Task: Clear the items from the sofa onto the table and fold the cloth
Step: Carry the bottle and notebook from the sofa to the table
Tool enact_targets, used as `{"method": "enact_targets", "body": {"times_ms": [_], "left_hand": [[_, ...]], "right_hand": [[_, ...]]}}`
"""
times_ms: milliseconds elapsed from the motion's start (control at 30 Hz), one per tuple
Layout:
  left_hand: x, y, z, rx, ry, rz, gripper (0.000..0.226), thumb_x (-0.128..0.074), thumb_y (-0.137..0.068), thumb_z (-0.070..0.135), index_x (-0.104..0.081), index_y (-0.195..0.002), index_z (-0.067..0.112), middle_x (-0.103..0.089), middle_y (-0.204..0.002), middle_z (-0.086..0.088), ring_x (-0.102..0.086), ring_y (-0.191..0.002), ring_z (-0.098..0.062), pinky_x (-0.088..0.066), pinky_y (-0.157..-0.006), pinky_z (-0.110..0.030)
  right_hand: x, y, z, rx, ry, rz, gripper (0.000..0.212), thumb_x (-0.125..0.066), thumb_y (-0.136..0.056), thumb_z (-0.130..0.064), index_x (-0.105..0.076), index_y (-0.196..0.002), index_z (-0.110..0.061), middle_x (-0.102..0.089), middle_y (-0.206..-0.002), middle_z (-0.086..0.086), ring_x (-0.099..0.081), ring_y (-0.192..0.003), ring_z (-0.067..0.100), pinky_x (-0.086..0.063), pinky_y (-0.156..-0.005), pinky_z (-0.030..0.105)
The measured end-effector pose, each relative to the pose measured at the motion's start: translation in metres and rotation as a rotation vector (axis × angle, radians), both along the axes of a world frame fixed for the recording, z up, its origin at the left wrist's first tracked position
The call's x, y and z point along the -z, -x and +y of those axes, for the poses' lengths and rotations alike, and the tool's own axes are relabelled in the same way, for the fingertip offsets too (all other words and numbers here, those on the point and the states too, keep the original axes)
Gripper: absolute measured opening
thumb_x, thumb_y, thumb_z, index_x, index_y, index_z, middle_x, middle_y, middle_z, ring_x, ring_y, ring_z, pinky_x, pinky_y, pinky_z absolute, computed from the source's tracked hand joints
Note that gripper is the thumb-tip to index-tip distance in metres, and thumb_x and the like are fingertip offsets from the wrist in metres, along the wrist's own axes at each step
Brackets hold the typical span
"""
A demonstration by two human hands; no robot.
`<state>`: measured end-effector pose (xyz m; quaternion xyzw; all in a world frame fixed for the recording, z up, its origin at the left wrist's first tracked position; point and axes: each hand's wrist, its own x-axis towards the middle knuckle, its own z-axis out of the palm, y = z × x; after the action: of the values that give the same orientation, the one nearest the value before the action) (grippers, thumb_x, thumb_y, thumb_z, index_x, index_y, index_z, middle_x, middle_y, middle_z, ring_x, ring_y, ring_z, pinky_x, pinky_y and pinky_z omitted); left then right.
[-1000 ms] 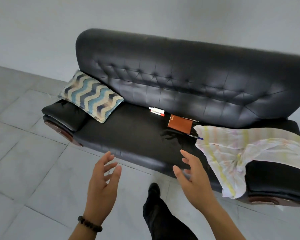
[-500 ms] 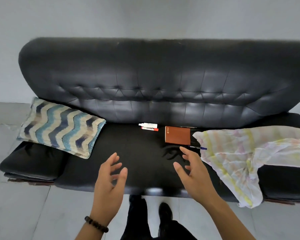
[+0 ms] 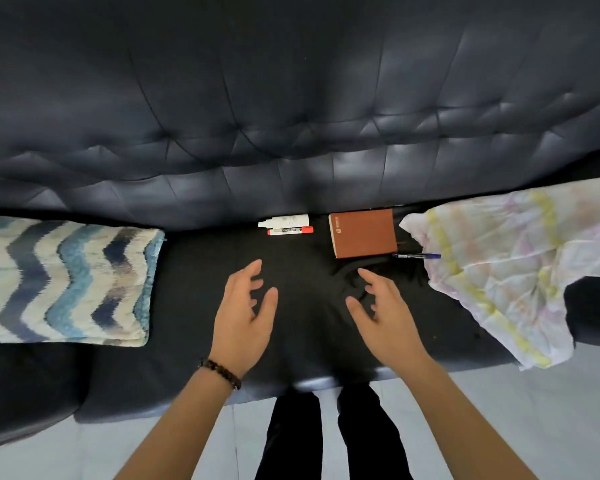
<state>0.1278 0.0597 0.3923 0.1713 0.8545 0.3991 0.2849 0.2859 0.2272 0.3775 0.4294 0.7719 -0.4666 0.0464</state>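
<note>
Head view: the crumpled pale cloth with yellow and pink stripes [image 3: 499,271] lies on the seat to the right of the right hand [image 3: 383,313], one corner hanging over the front edge. Just beyond that hand's fingertips lies a brown rectangular leather-look notebook [image 3: 362,233], flat on the seat, with a blue pen [image 3: 416,256] beside its near right corner, the pen's far end touching the cloth. Beyond the left hand [image 3: 245,313], against the backrest, a small white plastic bottle [image 3: 284,221] and a white marker with red ends [image 3: 290,231] lie side by side.

Both hands hover over the black tufted leather sofa [image 3: 291,116], fingers spread and loosely bent, palms facing each other, holding nothing. The left wrist wears a dark beaded bracelet [image 3: 220,368]. Far left of the left hand rests a blue-and-cream zigzag cushion [image 3: 63,278]. Below the arms are pale floor tiles [image 3: 499,410].
</note>
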Motion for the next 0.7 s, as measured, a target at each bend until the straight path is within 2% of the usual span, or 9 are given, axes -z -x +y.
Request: {"method": "enact_targets", "body": {"times_ms": [100, 133, 200, 267, 367, 467, 567, 633, 700], "left_hand": [[0.071, 0.016, 0.029, 0.01, 0.007, 0.014, 0.048, -0.058, -0.094, 0.024, -0.043, -0.139, 0.024, -0.046, -0.128, 0.009, -0.052, -0.115, 0.001, -0.05, -0.097, -0.032], [0.098, 0.02, 0.038, 0.016, 0.018, 0.011, 0.048, -0.058, -0.094, 0.024, -0.043, -0.14, 0.023, -0.046, -0.13, 0.009, -0.051, -0.115, 0.001, -0.05, -0.098, -0.033], [0.151, 0.026, 0.055, 0.049, 0.062, 0.004, 0.05, -0.058, -0.095, 0.025, -0.041, -0.141, 0.022, -0.044, -0.134, 0.008, -0.049, -0.119, -0.001, -0.048, -0.099, -0.034], [0.2, 0.034, 0.071, 0.1, 0.111, 0.034, 0.051, -0.058, -0.095, 0.026, -0.041, -0.142, 0.021, -0.043, -0.137, 0.005, -0.049, -0.122, -0.007, -0.047, -0.1, -0.035], [0.264, 0.053, 0.09, 0.205, 0.221, 0.175, 0.052, -0.057, -0.094, 0.026, -0.041, -0.142, 0.017, -0.04, -0.141, -0.002, -0.048, -0.121, -0.021, -0.045, -0.101, -0.038], [0.313, 0.084, 0.105, 0.291, 0.319, 0.352, 0.056, -0.057, -0.092, 0.028, -0.039, -0.143, 0.013, -0.034, -0.148, -0.01, -0.031, -0.137, -0.027, -0.034, -0.11, -0.045], [0.349, 0.112, 0.119, 0.406, 0.408, 0.545, 0.055, -0.052, -0.094, 0.036, -0.039, -0.143, 0.013, -0.035, -0.148, -0.012, -0.03, -0.137, -0.031, -0.03, -0.108, -0.051], [0.368, 0.121, 0.123, 0.465, 0.48, 0.648, 0.054, -0.044, -0.097, 0.04, -0.038, -0.143, 0.014, -0.038, -0.146, -0.012, -0.032, -0.135, -0.033, -0.029, -0.106, -0.053], [0.383, 0.121, 0.123, 0.475, 0.543, 0.74, 0.053, -0.038, -0.098, 0.042, -0.036, -0.144, 0.014, -0.04, -0.142, -0.013, -0.035, -0.131, -0.036, -0.031, -0.104, -0.053]], "right_hand": [[0.074, 0.024, 0.02, -0.045, -0.01, -0.045, 0.053, -0.058, -0.097, -0.034, -0.039, -0.146, -0.028, -0.042, -0.138, -0.01, -0.051, -0.098, 0.002, -0.05, -0.095, 0.035], [0.1, 0.03, 0.027, -0.068, -0.015, -0.065, 0.054, -0.058, -0.097, -0.034, -0.038, -0.146, -0.028, -0.042, -0.14, -0.008, -0.051, -0.096, 0.002, -0.05, -0.094, 0.034], [0.15, 0.041, 0.04, -0.105, -0.026, -0.1, 0.053, -0.058, -0.097, -0.033, -0.038, -0.146, -0.026, -0.042, -0.141, -0.004, -0.053, -0.103, 0.008, -0.048, -0.092, 0.032], [0.194, 0.049, 0.051, -0.124, -0.04, -0.119, 0.052, -0.058, -0.097, -0.032, -0.039, -0.145, -0.025, -0.044, -0.137, -0.003, -0.051, -0.1, 0.009, -0.047, -0.09, 0.032], [0.247, 0.061, 0.066, -0.149, -0.053, -0.155, 0.052, -0.057, -0.097, -0.033, -0.04, -0.145, -0.025, -0.046, -0.134, 0.0, -0.055, -0.101, 0.013, -0.044, -0.086, 0.029], [0.282, 0.079, 0.079, -0.199, -0.082, -0.171, 0.054, -0.056, -0.098, -0.034, -0.036, -0.148, -0.026, -0.045, -0.137, 0.001, -0.056, -0.1, 0.016, -0.041, -0.085, 0.028], [0.309, 0.109, 0.09, -0.24, -0.185, -0.136, 0.058, -0.054, -0.099, -0.035, -0.031, -0.151, -0.025, -0.038, -0.147, 0.005, -0.049, -0.124, 0.023, -0.041, -0.099, 0.032], [0.33, 0.126, 0.095, -0.235, -0.351, -0.17, 0.062, -0.051, -0.099, -0.039, -0.027, -0.153, -0.023, -0.031, -0.153, 0.011, -0.033, -0.139, 0.033, -0.034, -0.11, 0.045], [0.354, 0.13, 0.096, -0.228, -0.387, -0.307, 0.07, -0.045, -0.099, -0.046, -0.014, -0.157, -0.021, -0.013, -0.162, 0.015, -0.01, -0.148, 0.043, -0.022, -0.118, 0.055]]}}
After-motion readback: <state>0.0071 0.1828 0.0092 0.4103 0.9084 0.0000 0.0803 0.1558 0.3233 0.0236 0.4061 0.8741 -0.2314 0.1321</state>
